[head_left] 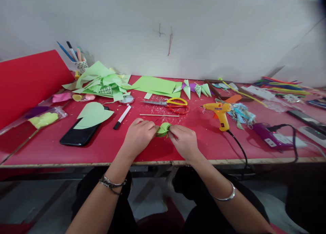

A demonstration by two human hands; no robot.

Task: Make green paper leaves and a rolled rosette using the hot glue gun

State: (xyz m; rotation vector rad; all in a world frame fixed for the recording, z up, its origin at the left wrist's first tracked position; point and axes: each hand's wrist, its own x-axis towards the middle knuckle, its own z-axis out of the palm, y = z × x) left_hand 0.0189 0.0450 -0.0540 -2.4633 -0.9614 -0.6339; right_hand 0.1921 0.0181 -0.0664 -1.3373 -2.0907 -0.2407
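While hands hold it, green paper [163, 129] curls.

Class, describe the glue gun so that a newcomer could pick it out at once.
On the red table, find the person's right hand and look just beyond it, to the right. The glue gun is there, its nozzle pointing left. The nearby scissors have one yellow handle loop; only this has a yellow, pistol-shaped body.

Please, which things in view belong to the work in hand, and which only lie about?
Probably in the work: curled green paper between left hand and right hand; green cones; scissors; glue gun.

Probably just lying about: black phone; pen cup; coloured stems.
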